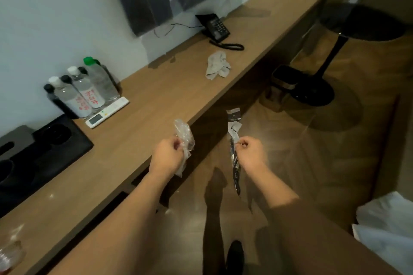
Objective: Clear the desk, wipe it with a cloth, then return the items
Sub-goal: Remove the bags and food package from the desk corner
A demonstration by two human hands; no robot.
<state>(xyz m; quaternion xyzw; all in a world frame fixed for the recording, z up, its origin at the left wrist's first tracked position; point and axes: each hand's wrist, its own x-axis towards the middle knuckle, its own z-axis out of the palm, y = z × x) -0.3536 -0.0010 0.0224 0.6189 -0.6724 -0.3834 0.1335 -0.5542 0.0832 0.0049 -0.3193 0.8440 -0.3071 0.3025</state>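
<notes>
A long wooden desk (156, 100) runs along the wall. A crumpled grey cloth (218, 67) lies on it, near a black telephone (215, 27). My left hand (167, 156) grips a crumpled clear plastic wrapper (184, 134) over the desk's front edge. My right hand (251, 152) pinches a long sealed packet (233, 140), white at the top and dark below, held upright beyond the desk edge over the floor. Three water bottles (87, 89) and a white remote (107, 111) stand by the wall at the left.
A black tray (44, 154) with dark cups sits at the desk's left end. More clear plastic (11, 252) lies at the bottom left. A black round pedestal table (362, 22) and a small bin (283, 80) stand on the floor to the right. White bedding (384, 230) shows at the lower right.
</notes>
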